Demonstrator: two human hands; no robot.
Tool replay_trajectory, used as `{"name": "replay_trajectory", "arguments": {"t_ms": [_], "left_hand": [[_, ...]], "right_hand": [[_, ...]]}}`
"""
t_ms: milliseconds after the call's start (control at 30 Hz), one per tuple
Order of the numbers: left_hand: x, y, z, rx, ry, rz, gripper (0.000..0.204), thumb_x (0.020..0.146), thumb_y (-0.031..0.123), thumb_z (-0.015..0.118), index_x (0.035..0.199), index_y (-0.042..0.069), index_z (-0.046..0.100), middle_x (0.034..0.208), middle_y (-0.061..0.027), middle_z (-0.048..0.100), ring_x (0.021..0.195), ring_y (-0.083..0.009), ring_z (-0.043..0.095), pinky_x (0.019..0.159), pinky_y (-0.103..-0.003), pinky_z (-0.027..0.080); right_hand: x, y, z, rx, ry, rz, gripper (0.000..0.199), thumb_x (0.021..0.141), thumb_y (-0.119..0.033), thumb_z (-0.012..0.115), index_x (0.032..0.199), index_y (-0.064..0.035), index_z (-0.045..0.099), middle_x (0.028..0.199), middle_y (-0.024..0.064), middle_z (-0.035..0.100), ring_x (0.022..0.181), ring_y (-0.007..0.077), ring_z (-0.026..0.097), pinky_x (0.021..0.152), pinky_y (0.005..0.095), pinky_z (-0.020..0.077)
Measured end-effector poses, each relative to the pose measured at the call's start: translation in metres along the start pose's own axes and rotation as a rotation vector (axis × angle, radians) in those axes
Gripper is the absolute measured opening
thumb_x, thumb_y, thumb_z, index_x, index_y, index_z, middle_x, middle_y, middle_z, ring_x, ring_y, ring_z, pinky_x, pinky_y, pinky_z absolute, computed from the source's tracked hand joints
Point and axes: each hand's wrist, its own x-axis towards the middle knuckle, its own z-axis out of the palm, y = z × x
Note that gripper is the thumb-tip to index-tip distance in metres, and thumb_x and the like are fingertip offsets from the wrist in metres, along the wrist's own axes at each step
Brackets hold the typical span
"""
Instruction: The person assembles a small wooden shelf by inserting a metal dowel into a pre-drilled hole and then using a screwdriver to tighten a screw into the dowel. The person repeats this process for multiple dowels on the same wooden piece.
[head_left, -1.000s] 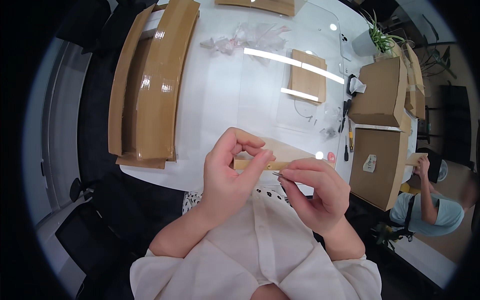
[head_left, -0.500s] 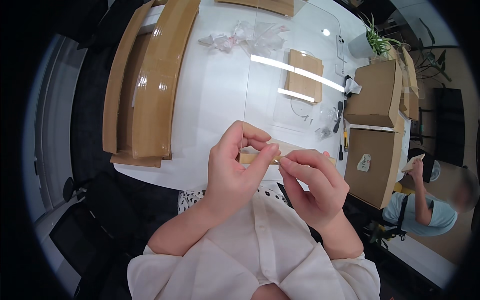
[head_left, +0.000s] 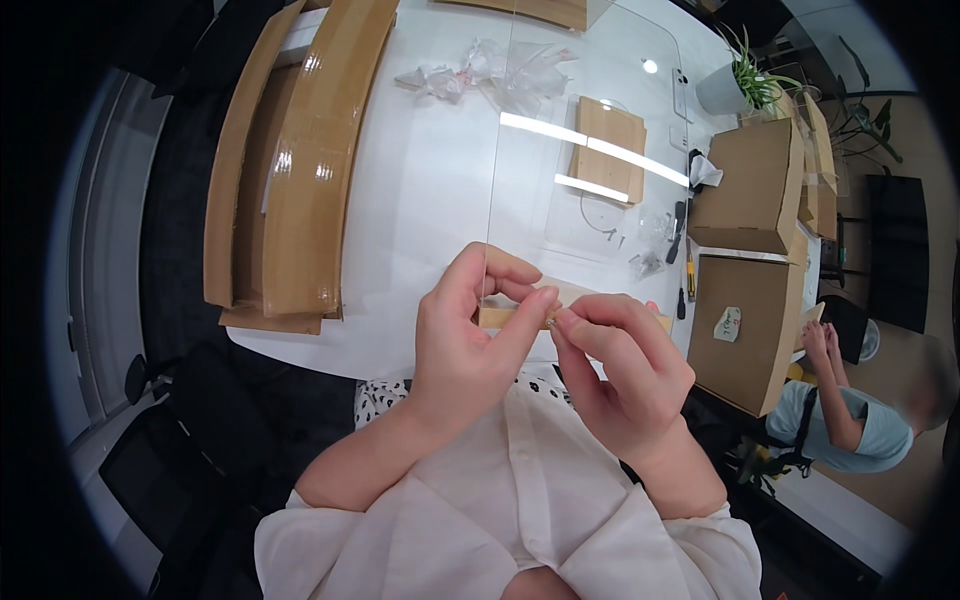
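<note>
Above the white surface (head_left: 420, 200), the left hand (head_left: 470, 340) pinches a small wooden strip (head_left: 497, 317) while the right hand (head_left: 620, 360) pinches something tiny at its edge, apparently fitting it, which calls for steady alignment.

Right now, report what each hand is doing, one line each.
Left hand: closed, pinching the small wooden block between thumb and fingers.
Right hand: fingertips pinched together at the block's end; what they pinch cannot be told.

boxes (head_left: 745, 190) right of table (head_left: 420, 180)
</note>
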Motion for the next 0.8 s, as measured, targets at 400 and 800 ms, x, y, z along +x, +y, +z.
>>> {"name": "replay_trajectory", "arguments": {"t_ms": [400,800], "left_hand": [[-0.003,0.002,-0.001,-0.004,0.002,-0.028,0.014,0.093,0.003,0.07,0.099,-0.001,0.059,0.089,-0.0052,0.065,0.083,-0.0083,0.063,0.072,-0.024,0.049],[-0.001,0.001,-0.001,0.01,-0.008,0.0,0.013,0.094,0.002,0.069,0.1,-0.002,0.058,0.087,-0.0052,0.067,0.084,-0.0083,0.065,0.069,-0.022,0.049]], "right_hand": [[-0.005,0.001,0.006,0.087,0.07,0.041,0.025,0.074,0.014,0.076,0.095,0.0045,0.068,0.087,0.0145,0.067,0.07,0.0245,0.066,0.058,0.0296,0.0534],[0.005,-0.003,-0.005,0.043,-0.025,0.084,0.025,0.075,0.01,0.08,0.097,0.002,0.069,0.088,0.0104,0.067,0.07,0.0205,0.066,0.059,0.0275,0.0529]]}}
